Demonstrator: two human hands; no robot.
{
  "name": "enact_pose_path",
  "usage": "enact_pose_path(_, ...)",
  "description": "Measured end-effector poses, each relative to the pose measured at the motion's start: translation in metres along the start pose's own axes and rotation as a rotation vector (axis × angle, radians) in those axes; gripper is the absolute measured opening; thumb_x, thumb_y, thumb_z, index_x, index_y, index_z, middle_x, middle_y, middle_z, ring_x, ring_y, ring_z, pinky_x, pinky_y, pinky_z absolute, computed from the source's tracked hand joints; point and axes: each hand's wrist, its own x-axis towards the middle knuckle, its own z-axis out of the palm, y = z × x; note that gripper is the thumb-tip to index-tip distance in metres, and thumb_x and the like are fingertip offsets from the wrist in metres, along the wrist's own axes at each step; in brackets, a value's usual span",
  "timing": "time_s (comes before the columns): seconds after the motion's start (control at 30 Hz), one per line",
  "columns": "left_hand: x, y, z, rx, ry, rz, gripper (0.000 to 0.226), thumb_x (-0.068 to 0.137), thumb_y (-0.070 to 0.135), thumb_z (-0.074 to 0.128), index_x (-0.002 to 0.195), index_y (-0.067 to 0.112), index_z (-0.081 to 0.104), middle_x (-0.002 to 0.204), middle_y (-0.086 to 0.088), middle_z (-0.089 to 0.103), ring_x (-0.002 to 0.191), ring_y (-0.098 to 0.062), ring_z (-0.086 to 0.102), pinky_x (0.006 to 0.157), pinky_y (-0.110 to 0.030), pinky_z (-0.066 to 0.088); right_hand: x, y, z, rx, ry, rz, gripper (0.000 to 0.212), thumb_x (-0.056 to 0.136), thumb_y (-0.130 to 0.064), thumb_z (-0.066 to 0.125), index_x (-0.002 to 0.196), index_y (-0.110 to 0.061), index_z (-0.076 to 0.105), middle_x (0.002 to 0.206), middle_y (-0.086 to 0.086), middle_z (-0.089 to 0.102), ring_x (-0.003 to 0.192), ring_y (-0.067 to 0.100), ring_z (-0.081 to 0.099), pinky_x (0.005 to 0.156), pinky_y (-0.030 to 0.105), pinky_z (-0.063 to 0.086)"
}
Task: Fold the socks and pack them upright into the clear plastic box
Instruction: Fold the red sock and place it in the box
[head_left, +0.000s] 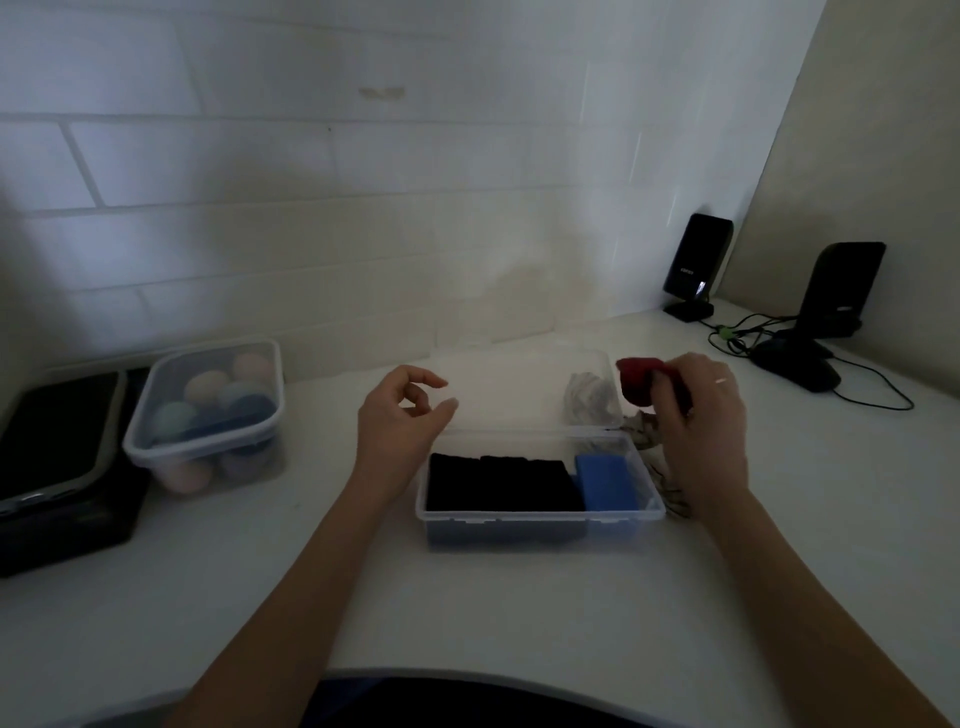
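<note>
On the white desk, against a white brick wall, a clear plastic box is seen with its lid swung back and lying flat behind it. Black folded socks are packed upright across the left and middle of the box; a blue folded sock stands just beside them toward the right end. A narrow gap is left at the box's right wall.

Right hand: held above the desk just right of the box, fingers closed around a red sock, which is bunched and protrudes from the grip toward the lid. Patterned light-and-dark socks are noted loose on the right end of the lid, with more of the same fabric partly hidden under the right hand.

Left hand: raised beside the box's left rear corner, empty, thumb and fingers curled loosely and apart.

Far left, a second lidded container holding pastel rounded items is recorded, next to a dark flat device. Far right, two black speakers with cables and a mouse.
</note>
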Motion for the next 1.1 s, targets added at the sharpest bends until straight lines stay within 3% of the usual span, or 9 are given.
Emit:
enact_pose_path(0.1, 0.000, 0.001, 0.000, 0.003, 0.010, 0.007, 0.016, 0.073, 0.003, 0.072, 0.080, 0.014, 0.064, 0.059, 0.004, 0.043, 0.045, -0.002, 0.041, 0.052, -0.012, 0.038, -0.001, -0.024, -0.008, 0.257, 0.016, 0.069, 0.021, 0.094, -0.027, 0.044, 0.079, -0.014, 0.048, 0.063, -0.004, 0.051, 0.059, 0.003, 0.055, 0.053, 0.009, 0.040)
enact_pose_path(0.2, -0.002, 0.004, 0.001, 0.068, 0.043, 0.066, 0.012, 0.075, 0.011, 0.071, 0.079, 0.018, 0.062, 0.057, 0.008, 0.044, 0.047, -0.004, 0.042, 0.051, -0.013, 0.035, 0.002, -0.049, -0.012, 0.646, -0.023, 0.233, 0.016, 0.098, -0.020, 0.043, 0.085, -0.017, 0.051, 0.070, 0.009, 0.064, 0.062, 0.007, 0.066, 0.059, 0.024, 0.056)
enact_pose_path(0.3, -0.005, 0.020, 0.000, 0.162, 0.032, 0.237, 0.015, 0.076, 0.038, 0.062, 0.085, 0.026, 0.062, 0.066, 0.013, 0.053, 0.059, -0.006, 0.048, 0.056, -0.015, 0.040, 0.004, -0.066, -0.009, 0.912, -0.163, 0.401, 0.019, 0.099, -0.020, 0.040, 0.090, -0.010, 0.055, 0.067, 0.009, 0.067, 0.059, 0.012, 0.067, 0.058, 0.026, 0.057)
enact_pose_path(0.43, -0.001, 0.057, 0.012, 0.144, -0.377, 0.319, 0.032, 0.079, 0.040, 0.065, 0.109, 0.031, 0.060, 0.097, 0.018, 0.062, 0.090, -0.001, 0.059, 0.080, -0.011, 0.045, 0.013, -0.078, -0.005, 1.243, -0.447, 0.508, 0.025, 0.099, -0.021, 0.036, 0.102, -0.010, 0.058, 0.073, 0.009, 0.069, 0.065, 0.017, 0.067, 0.065, 0.029, 0.057)
enact_pose_path(0.53, 0.009, 0.069, 0.028, 0.017, -0.617, 0.095, 0.021, 0.077, 0.035, 0.070, 0.096, 0.026, 0.067, 0.094, 0.001, 0.072, 0.091, -0.013, 0.068, 0.087, -0.029, 0.052, 0.023, -0.083, 0.000, 1.237, -0.471, 0.548, 0.024, 0.099, -0.023, 0.038, 0.100, -0.011, 0.060, 0.070, 0.008, 0.065, 0.064, 0.016, 0.063, 0.066, 0.029, 0.054)
enact_pose_path(0.67, 0.022, 0.065, 0.030, -0.466, -0.467, -0.171, 0.014, 0.090, 0.010, 0.054, 0.082, 0.013, 0.064, 0.064, 0.000, 0.071, 0.065, -0.016, 0.069, 0.067, -0.031, 0.058, 0.024, -0.071, 0.009, 1.123, -0.403, 0.560, 0.017, 0.097, -0.020, 0.043, 0.087, -0.012, 0.054, 0.060, 0.000, 0.054, 0.052, 0.011, 0.048, 0.054, 0.025, 0.041)
enact_pose_path(0.8, 0.034, 0.061, 0.017, -1.163, -0.415, -0.465, 0.024, 0.094, 0.016, 0.040, 0.074, 0.011, 0.052, 0.047, 0.005, 0.057, 0.051, -0.009, 0.063, 0.056, -0.021, 0.055, 0.021, -0.059, 0.010, 0.975, -0.464, 0.470, 0.012, 0.093, -0.017, 0.053, 0.101, -0.015, 0.061, 0.053, -0.005, 0.039, 0.053, 0.015, 0.034, 0.057, 0.026, 0.038)
enact_pose_path(1.0, 0.024, 0.064, 0.021, -0.961, -0.572, -0.341, 0.021, 0.094, 0.013, 0.039, 0.093, 0.008, 0.060, 0.060, 0.003, 0.064, 0.053, -0.009, 0.062, 0.059, -0.020, 0.055, 0.022, -0.078, 0.018, 0.892, -0.592, 0.512, 0.043, 0.082, -0.046, 0.054, 0.114, -0.017, 0.061, 0.092, 0.000, 0.067, 0.082, 0.013, 0.065, 0.075, 0.028, 0.055)
enact_pose_path(1.1, 0.019, 0.061, 0.023, -0.894, -0.648, -0.332, 0.026, 0.084, 0.015, 0.049, 0.104, 0.007, 0.062, 0.068, 0.001, 0.069, 0.057, -0.011, 0.065, 0.062, -0.023, 0.056, 0.017, -0.082, 0.021, 0.871, -0.667, 0.524, 0.029, 0.082, -0.042, 0.061, 0.104, -0.023, 0.063, 0.107, 0.006, 0.070, 0.096, 0.015, 0.069, 0.082, 0.031, 0.058)
